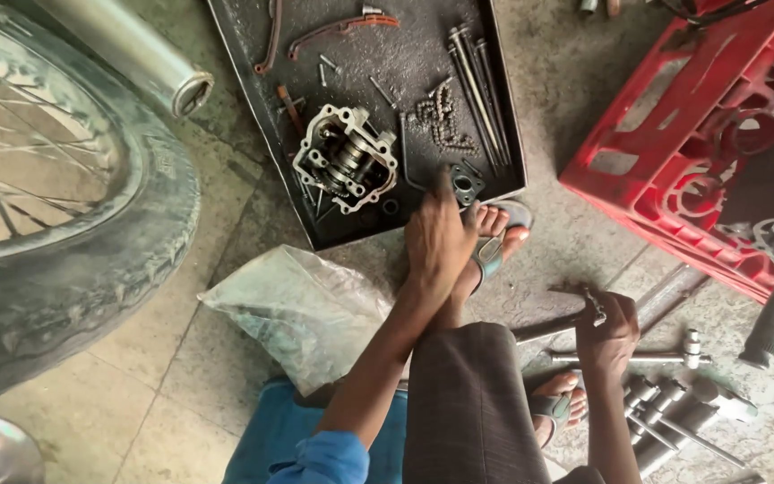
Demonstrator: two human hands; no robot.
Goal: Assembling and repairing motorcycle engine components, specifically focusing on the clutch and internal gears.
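Near the lower edge of the black metal tray, the left hand reaches forward with its fingers bent down over a small dark metal flange with a round hole, touching it at the tray's corner; whether the fingers actually pinch it cannot be told. Lower right, the right hand is closed around a small silvery metal tool, its end poking up above the fist. Just beside this hand on the concrete floor lie a long steel T-handle wrench and a cluster of grey socket tools. Between the hands sit the person's sandalled feet. On the tray, near the left hand, rests a silver engine cylinder head with camshaft, with a loose timing chain and several long steel bolts to its right. A crumpled clear plastic bag lies left of the forearm. Farther out stand a motorcycle tyre with spoked wheel on the left and a red plastic crate on the right.
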